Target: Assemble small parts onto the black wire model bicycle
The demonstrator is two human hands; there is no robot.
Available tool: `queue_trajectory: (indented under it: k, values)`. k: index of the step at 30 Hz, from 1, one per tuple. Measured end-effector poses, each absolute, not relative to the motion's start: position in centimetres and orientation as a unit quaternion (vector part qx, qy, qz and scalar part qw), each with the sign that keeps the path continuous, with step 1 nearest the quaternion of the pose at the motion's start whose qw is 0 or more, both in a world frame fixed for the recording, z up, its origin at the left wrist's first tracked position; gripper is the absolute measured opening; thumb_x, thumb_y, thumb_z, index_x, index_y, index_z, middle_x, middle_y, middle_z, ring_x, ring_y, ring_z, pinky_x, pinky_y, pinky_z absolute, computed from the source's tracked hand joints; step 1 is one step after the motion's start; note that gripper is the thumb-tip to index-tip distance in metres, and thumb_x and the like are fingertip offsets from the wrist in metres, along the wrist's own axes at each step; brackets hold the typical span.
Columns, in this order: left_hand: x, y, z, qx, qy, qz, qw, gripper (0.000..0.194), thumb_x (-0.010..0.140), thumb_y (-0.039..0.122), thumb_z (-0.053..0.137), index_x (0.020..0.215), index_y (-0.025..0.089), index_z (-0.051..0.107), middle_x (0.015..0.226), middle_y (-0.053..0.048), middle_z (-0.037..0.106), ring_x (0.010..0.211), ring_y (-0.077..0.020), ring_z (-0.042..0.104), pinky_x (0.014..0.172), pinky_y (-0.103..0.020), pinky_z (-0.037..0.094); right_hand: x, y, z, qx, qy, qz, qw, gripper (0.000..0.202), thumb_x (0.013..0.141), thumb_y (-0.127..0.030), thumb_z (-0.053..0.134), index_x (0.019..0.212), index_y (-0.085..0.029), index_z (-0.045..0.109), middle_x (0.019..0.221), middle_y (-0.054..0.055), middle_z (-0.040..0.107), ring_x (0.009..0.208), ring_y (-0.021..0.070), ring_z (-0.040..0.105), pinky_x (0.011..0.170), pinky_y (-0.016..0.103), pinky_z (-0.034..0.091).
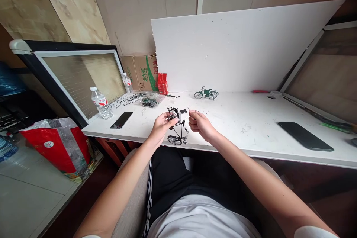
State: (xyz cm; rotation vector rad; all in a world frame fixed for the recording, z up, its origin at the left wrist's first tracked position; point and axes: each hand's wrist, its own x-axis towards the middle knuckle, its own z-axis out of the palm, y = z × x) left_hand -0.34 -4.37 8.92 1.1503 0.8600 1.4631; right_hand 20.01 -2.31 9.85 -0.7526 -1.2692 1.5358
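Note:
My left hand [163, 123] grips a black model bicycle [178, 131] by the end with the upper wheel, thumb laid across it. The bicycle is held turned on end near the table's front edge, its other wheel pointing down toward me. To its right, my right hand [201, 122] is closed in a pinch, apart from the bicycle. A small thin dark piece [188, 108] sticks up from its fingertips; its exact kind is too small to make out. Behind the bicycle, a small dark flat piece [183, 111] lies on the white table [234, 126].
A green model bicycle [206, 93] stands at the back. Left are a bag of green parts [150, 100], black part frames [129, 99], a phone [121, 120], a water bottle [100, 103] and a red box [162, 83]. A dark flat slab [305, 136] lies right.

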Motion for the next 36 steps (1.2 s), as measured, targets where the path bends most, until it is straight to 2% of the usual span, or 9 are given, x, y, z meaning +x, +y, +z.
queue_trajectory:
  k: [4,7,10,12,16,20,25,30,36]
  values:
    - [0.4,-5.2,9.0,0.472,0.336,0.578,0.574,0.056,0.064,0.032,0.101,0.106,0.018,0.067,0.107,-0.004,0.073,0.099,-0.0167,0.068,0.094,-0.03,0.053,20.0,-2.4,9.8,-0.32,-0.536,0.624,0.471,0.049,0.092,-0.059,0.082,0.09,-0.026,0.046,0.066,-0.012,0.027,0.056,0.0084,0.017,0.053,0.025,0.015]
    - [0.8,-5.8,9.1,0.485,0.308,0.532,0.622,0.054,0.066,0.032,0.1,0.106,0.019,0.067,0.107,-0.003,0.071,0.093,-0.0152,0.066,0.089,-0.029,0.051,20.1,-2.3,9.5,-0.298,-0.573,0.614,0.453,0.047,0.09,-0.059,0.086,0.111,-0.025,0.06,0.068,-0.012,0.033,0.056,0.0077,0.021,0.054,0.025,0.02]
    - [0.9,-6.4,9.3,0.497,0.283,0.488,0.659,0.051,0.069,0.032,0.099,0.108,0.02,0.069,0.103,-0.002,0.067,0.083,-0.0124,0.06,0.081,-0.028,0.048,20.3,-1.9,9.0,-0.273,-0.614,0.603,0.43,0.062,0.087,-0.056,0.089,0.135,-0.026,0.063,0.072,-0.01,0.043,0.056,0.0076,0.028,0.053,0.025,0.021]
    - [1.0,-6.6,9.3,0.498,0.274,0.467,0.677,0.049,0.071,0.033,0.098,0.109,0.02,0.069,0.099,-0.001,0.063,0.079,-0.0114,0.057,0.076,-0.027,0.046,20.4,-1.6,8.7,-0.263,-0.64,0.591,0.415,0.065,0.087,-0.057,0.089,0.139,-0.024,0.067,0.075,-0.008,0.048,0.057,0.0081,0.033,0.052,0.025,0.023]
    - [0.9,-6.9,9.4,0.515,0.257,0.431,0.695,0.046,0.075,0.036,0.096,0.109,0.021,0.068,0.097,-0.001,0.059,0.078,-0.0118,0.056,0.073,-0.028,0.045,20.9,-1.0,8.5,-0.232,-0.685,0.583,0.371,0.054,0.09,-0.059,0.084,0.123,-0.017,0.076,0.072,-0.005,0.056,0.057,0.0083,0.039,0.051,0.024,0.024]
    - [0.8,-6.8,9.2,0.53,0.244,0.412,0.7,0.043,0.079,0.036,0.094,0.11,0.021,0.068,0.1,-0.002,0.061,0.078,-0.0126,0.059,0.072,-0.028,0.045,21.3,-1.0,8.7,-0.219,-0.704,0.578,0.348,0.044,0.095,-0.058,0.08,0.11,-0.017,0.075,0.069,-0.003,0.061,0.058,0.0092,0.047,0.052,0.023,0.027]
    - [0.8,-6.7,9.0,0.502,0.248,0.421,0.714,0.042,0.082,0.037,0.093,0.114,0.021,0.071,0.105,-0.003,0.065,0.086,-0.0144,0.064,0.075,-0.027,0.048,21.0,-1.4,8.9,-0.211,-0.734,0.54,0.353,0.043,0.103,-0.06,0.07,0.092,-0.019,0.069,0.073,0.001,0.07,0.067,0.0158,0.067,0.065,0.028,0.048]
    - [0.7,-6.3,8.9,0.484,0.266,0.432,0.713,0.048,0.081,0.044,0.096,0.115,0.02,0.074,0.113,-0.009,0.075,0.094,-0.0221,0.075,0.083,-0.031,0.056,21.0,-1.0,8.6,-0.256,-0.734,0.496,0.386,0.046,0.103,-0.063,0.068,0.089,-0.019,0.067,0.077,0.0,0.066,0.066,0.014,0.063,0.068,0.029,0.049]
    - [-0.4,-5.5,8.8,0.494,0.253,0.416,0.72,0.045,0.096,0.044,0.083,0.129,0.014,0.075,0.133,-0.019,0.078,0.118,-0.0323,0.079,0.093,-0.034,0.06,21.3,-0.6,8.9,-0.298,-0.71,0.483,0.416,0.054,0.095,-0.071,0.074,0.089,-0.018,0.068,0.077,0.001,0.067,0.068,0.0145,0.062,0.065,0.028,0.05]
